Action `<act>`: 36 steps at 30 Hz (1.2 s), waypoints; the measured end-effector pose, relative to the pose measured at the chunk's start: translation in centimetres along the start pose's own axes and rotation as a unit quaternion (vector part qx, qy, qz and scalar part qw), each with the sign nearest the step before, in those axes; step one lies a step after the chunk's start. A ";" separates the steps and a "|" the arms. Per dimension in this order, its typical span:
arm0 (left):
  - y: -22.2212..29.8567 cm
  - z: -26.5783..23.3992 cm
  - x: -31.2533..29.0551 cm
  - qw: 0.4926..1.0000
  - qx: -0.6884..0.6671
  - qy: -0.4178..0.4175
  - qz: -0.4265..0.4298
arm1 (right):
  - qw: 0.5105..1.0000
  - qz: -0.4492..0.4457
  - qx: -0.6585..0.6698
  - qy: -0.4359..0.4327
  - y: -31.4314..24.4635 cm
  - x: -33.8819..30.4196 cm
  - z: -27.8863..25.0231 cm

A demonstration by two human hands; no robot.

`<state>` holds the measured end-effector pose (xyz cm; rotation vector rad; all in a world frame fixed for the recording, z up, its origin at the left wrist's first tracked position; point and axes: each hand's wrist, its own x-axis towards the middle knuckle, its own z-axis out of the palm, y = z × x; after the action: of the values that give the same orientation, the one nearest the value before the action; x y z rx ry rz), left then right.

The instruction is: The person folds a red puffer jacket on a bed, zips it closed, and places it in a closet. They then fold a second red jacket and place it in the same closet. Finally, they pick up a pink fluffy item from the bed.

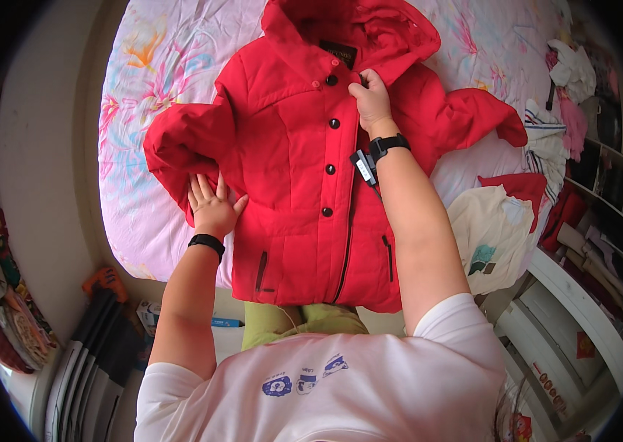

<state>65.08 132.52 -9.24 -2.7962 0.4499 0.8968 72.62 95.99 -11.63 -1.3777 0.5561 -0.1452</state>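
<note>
A red hooded jacket (282,169) lies front up, with its hood away from me and its hem close to my body. Dark round buttons (331,169) run down its front placket, and a dark zipper (348,243) shows along the edge beside them. My left hand (213,212) rests flat with fingers spread, between the left sleeve (186,144) and the jacket's body. Near the collar, my right hand (372,102) is closed on the top of the front opening. A small dark bit shows at its fingertips; whether that is the zipper pull I cannot tell.
Under the jacket is a bed with a pink floral sheet (131,177). A cream garment (484,228) and other clothes lie at its right edge. Shelves with folded clothes (591,250) stand at right. Dark panels (98,331) and stacked fabrics (13,324) are at left.
</note>
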 end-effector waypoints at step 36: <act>0.0 0.1 0.0 1.000 0.003 0.014 -0.001 | 0.789 0.157 -0.593 -0.036 3.7 -24.4 -3.1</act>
<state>65.03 132.58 -9.26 -2.8070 0.4517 0.8554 49.35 104.08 -8.39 -2.4584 0.8555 0.6503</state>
